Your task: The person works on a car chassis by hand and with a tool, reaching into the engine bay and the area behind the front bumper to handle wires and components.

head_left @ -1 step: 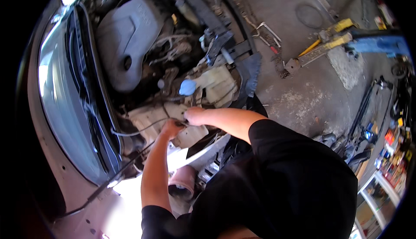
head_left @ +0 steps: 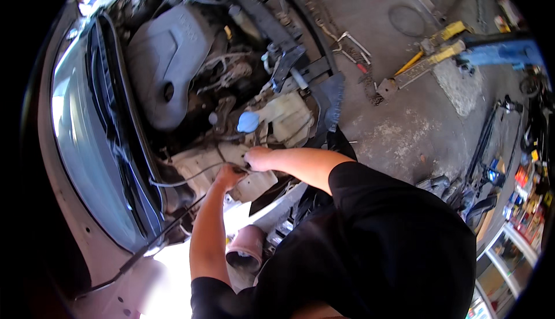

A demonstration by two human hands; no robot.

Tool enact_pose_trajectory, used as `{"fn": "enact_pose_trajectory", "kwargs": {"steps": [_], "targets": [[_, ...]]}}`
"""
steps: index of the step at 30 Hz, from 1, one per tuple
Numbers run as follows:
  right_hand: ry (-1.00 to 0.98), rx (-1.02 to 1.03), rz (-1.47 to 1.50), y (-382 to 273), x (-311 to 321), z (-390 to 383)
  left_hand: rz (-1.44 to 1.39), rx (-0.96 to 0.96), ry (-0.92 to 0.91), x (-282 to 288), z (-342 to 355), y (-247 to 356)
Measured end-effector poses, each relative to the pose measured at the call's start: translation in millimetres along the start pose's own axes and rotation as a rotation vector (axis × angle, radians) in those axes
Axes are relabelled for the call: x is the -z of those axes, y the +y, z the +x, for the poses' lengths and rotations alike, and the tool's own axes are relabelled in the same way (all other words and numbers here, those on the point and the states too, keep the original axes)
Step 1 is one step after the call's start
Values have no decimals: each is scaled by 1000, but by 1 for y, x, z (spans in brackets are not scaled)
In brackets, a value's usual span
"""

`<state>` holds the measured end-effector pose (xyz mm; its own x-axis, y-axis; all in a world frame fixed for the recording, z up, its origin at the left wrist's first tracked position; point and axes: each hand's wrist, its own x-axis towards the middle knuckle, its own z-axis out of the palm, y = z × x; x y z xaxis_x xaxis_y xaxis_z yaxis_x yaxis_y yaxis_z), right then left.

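Over the pale beige panel (head_left: 193, 160) at the side of an open engine bay, my two hands are close together. My left hand (head_left: 230, 175) is closed at a thin grey hose (head_left: 173, 185), which curves in from the windshield side. Just right of it and slightly farther off, my right hand (head_left: 258, 158) has its fingers bent together; whatever they pinch is hidden. Beyond the hands sits a whitish plastic reservoir (head_left: 292, 119) with a blue cap (head_left: 248, 122). A large grey engine cover (head_left: 165, 50) lies farther left.
The windshield (head_left: 81, 128) is on the left, with a black rod (head_left: 139, 255) below it. A pinkish bucket (head_left: 247, 249) stands beneath my arms. On the floor at right lie hand tools (head_left: 355, 50) and a yellow-and-blue jack-like tool (head_left: 451, 47). Assorted items (head_left: 529, 186) crowd the far right.
The whole view has shifted slightly. Both hands stay in almost the same place by the hose, with no clear change of grip.
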<state>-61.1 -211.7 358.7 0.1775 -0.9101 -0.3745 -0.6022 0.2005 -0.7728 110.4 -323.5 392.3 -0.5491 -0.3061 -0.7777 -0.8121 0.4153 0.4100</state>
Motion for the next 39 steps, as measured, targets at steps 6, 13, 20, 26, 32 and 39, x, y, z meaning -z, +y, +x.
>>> {"fn": "enact_pose_trajectory", "kwargs": {"steps": [6,13,20,26,32,39], "targets": [[112,-4,113,6,-2,3,35,-33,-10,17,-2,15],[138,-51,223,21,-11,-2,18,-65,-61,7,13,17],[155,-65,158,12,-16,-2,172,-16,-33,0,11,1],[589,109,135,1,52,-76,154,-88,-46,6,6,19],[558,-177,-79,66,120,-245,173,-85,-6,-3,14,3],[527,-873,-410,232,82,-509,107,-160,-4,-6,25,-12]]}}
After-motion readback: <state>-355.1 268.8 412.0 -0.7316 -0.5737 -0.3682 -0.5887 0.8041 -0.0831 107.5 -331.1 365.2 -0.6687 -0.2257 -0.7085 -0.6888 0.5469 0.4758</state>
